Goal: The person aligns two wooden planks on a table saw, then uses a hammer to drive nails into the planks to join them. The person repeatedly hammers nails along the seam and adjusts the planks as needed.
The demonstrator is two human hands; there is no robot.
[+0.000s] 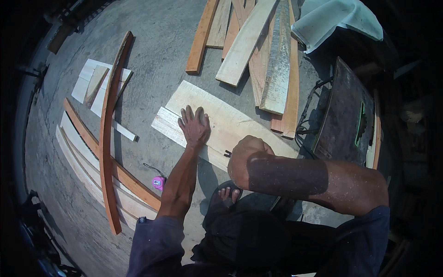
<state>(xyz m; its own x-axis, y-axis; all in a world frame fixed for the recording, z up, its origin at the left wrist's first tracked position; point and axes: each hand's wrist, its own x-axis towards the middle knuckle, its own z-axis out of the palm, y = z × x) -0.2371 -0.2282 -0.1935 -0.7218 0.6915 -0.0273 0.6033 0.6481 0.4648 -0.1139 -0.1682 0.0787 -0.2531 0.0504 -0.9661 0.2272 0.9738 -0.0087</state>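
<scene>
My left hand (195, 127) lies flat with its fingers spread on a pale wooden board (184, 94). A narrower pale plank (167, 125) lies along the near side of that board, at its left end. My right hand (251, 157) is closed in a fist over the board's near side. From its left side pokes the small forked end of a dark tool (227, 153); the rest of the tool is hidden in the fist. Between the hands, a small shiny spot, perhaps a nail head (213, 125), shows on the board.
Several planks (247, 44) lie at the far side. A long reddish beam (107, 134) crosses curved-looking strips (83, 157) on the left. A pink tape measure (158, 183) rests on the concrete floor. To the right stands a dark metal-topped table (344, 111); a pale cloth (339, 23) lies beyond.
</scene>
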